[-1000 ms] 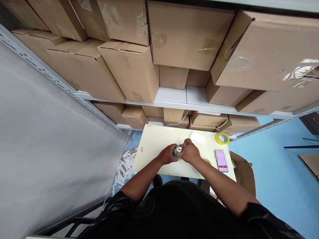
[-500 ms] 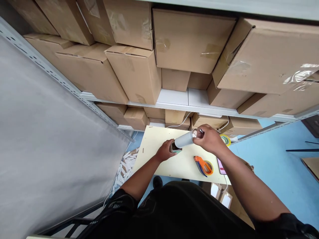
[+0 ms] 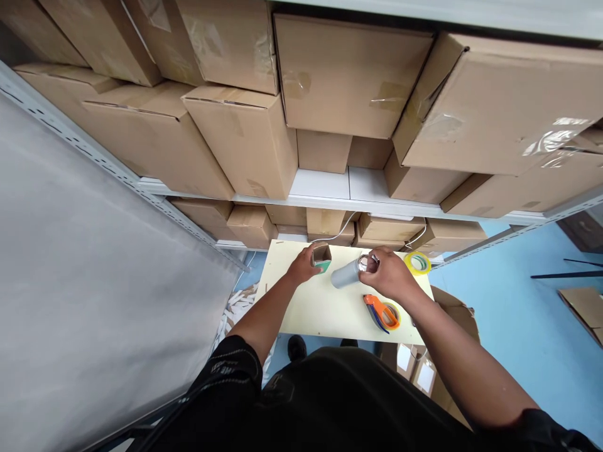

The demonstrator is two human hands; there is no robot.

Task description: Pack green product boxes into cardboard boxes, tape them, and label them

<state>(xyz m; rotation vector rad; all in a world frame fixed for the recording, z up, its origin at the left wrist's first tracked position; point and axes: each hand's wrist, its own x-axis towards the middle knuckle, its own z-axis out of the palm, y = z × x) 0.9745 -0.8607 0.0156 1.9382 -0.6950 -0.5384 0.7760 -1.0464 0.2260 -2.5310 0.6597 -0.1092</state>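
Observation:
My left hand is closed around a small cardboard box with an open end and a green side, held above the left part of the table. My right hand grips a silver-grey cylinder by one end, where a shiny rim shows. The cylinder lies tilted in the air or on the tabletop; I cannot tell which. A gap separates it from the box. Just below the cylinder lies an orange tape dispenser with a roll of tape.
The pale yellow table carries a yellow roll of tape at its back right. Behind it, a shelf rack is stacked with cardboard boxes. A grey wall runs along the left. Paper scraps lie on the blue floor.
The cylinder's lower end was in the box's opening and is now out of it. My left hand has moved the box up and left. The yellow tape roll shows more fully.

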